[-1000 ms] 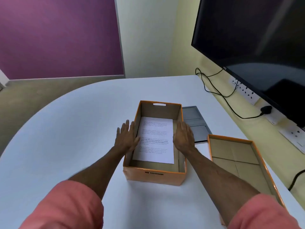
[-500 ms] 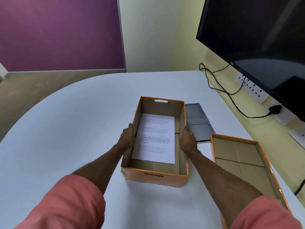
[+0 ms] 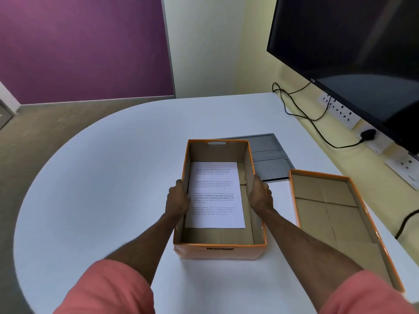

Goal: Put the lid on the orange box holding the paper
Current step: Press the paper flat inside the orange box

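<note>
An open orange box (image 3: pixel 218 251) stands on the white table in front of me, brown inside. A printed sheet of paper (image 3: pixel 215 196) lies flat on its floor. My left hand (image 3: pixel 178 200) grips the box's left wall and my right hand (image 3: pixel 260 194) grips its right wall, fingers curled over the rims. The orange lid (image 3: pixel 335 214) lies upside down on the table to the right of the box, brown inside facing up, untouched by either hand.
A grey panel (image 3: pixel 269 159) is set flat in the table behind the box. A black screen (image 3: pixel 353 55) hangs on the right wall, with wall sockets (image 3: pixel 340 112) and a black cable (image 3: pixel 303 114) below it. The table's rounded edge (image 3: pixel 34 182) runs along the left.
My hands went from lying flat and open beside the box walls to gripping both walls. The view has shifted slightly, and the box sits a little nearer to me.
</note>
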